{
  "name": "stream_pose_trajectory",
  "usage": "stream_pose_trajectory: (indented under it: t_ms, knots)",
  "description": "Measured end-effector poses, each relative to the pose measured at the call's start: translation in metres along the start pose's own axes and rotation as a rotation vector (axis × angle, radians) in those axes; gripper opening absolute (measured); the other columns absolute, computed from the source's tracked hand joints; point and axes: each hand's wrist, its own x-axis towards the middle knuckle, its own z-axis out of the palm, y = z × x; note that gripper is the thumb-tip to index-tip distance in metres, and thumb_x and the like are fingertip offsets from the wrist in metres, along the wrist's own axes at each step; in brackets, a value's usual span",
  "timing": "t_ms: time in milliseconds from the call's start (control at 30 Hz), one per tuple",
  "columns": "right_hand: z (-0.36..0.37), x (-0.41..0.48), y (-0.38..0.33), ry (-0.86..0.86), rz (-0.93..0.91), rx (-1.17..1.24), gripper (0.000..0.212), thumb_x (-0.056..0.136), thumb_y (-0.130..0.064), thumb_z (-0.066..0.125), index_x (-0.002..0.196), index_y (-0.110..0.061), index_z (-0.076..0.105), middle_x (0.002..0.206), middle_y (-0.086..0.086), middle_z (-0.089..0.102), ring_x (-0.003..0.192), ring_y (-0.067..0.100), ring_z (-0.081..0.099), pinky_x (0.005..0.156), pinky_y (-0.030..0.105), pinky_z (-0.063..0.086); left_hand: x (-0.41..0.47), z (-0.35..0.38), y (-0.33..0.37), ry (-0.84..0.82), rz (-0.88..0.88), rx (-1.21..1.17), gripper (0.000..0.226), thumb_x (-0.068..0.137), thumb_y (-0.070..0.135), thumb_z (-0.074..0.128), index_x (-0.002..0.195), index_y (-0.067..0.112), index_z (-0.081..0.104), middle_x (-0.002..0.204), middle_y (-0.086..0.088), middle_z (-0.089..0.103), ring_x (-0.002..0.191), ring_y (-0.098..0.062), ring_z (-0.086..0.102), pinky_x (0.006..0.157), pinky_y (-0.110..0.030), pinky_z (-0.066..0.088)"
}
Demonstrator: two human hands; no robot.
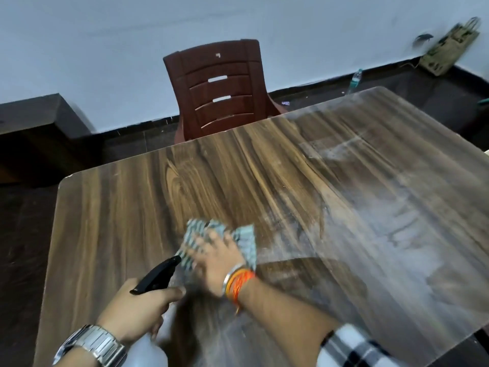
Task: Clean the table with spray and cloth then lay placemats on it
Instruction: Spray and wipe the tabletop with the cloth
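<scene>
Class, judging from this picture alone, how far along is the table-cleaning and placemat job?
Spraying looks begun: the left hand holds the black-nozzled spray bottle. Wiping is in hand: the right hand presses the checked cloth onto the wooden table. Hazy film remains on the right; no placemats laid.

Right hand (214,263) flat on checked cloth (225,242), wooden table (132,207), left hand (140,311) gripping spray bottle (156,276)

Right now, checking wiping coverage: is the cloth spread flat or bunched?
Bunched: the cloth sits crumpled under the right hand, folds sticking out.
</scene>
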Motion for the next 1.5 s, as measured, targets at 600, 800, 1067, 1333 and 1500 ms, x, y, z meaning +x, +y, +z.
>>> stream_pose_trajectory:
  t_ms: [600, 800, 1067, 1333, 1500]
  knots:
    - [-0.014, -0.064, 0.049, 0.103, 0.818, 0.157, 0.053, 0.093, -0.044, 0.032, 0.146, -0.040, 0.030, 0.156, -0.003, 0.026, 0.142, 0.033, 0.016, 0.111, 0.056, 0.014, -0.087, -0.033, -0.084, -0.006, -0.033, 0.048, 0.087, 0.037, 0.046, 0.076, 0.113, 0.006, 0.072, 0.066, -0.019, 0.069, 0.038, -0.022, 0.051, 0.053, -0.031, 0.045]
    - [0.032, -0.094, -0.163, -0.067, -0.048, 0.000, 0.053, 0.083, -0.042, 0.042, 0.134, -0.035, 0.050, 0.145, -0.005, 0.045, 0.139, 0.030, 0.029, 0.110, 0.059, 0.024, -0.102, -0.039, -0.091, 0.060, -0.075, 0.071, 0.076, 0.047, 0.033, 0.075, 0.117, 0.004, 0.070, 0.052, -0.008, 0.055, 0.036, -0.021, 0.048, 0.050, -0.031, 0.044]
    - [0.053, -0.204, -0.117, -0.039, 0.090, 0.123, 0.052, 0.081, -0.043, 0.039, 0.131, -0.042, 0.051, 0.141, -0.006, 0.050, 0.135, 0.026, 0.039, 0.102, 0.052, 0.041, -0.115, -0.036, -0.097, -0.054, -0.013, 0.118, 0.098, 0.038, 0.051, 0.076, 0.126, 0.007, 0.065, 0.086, -0.030, 0.074, 0.045, -0.024, 0.055, 0.056, -0.036, 0.049]
    - [0.015, -0.215, -0.031, 0.143, 1.095, 0.154, 0.057, 0.092, -0.039, 0.032, 0.148, -0.037, 0.025, 0.159, -0.002, 0.019, 0.143, 0.032, 0.013, 0.112, 0.056, 0.015, -0.137, -0.030, -0.116, -0.051, -0.001, 0.097, 0.096, 0.040, 0.055, 0.073, 0.125, 0.012, 0.067, 0.085, -0.029, 0.074, 0.043, -0.025, 0.056, 0.069, -0.048, 0.058]
    - [0.054, -0.188, -0.212, -0.014, 0.374, 0.092, 0.058, 0.078, -0.042, 0.055, 0.136, -0.036, 0.047, 0.146, -0.002, 0.044, 0.137, 0.032, 0.025, 0.107, 0.059, 0.025, -0.148, -0.026, -0.108, -0.011, 0.017, 0.062, 0.075, 0.044, 0.044, 0.077, 0.113, 0.016, 0.073, 0.090, -0.031, 0.073, 0.044, -0.025, 0.055, 0.059, -0.037, 0.053]
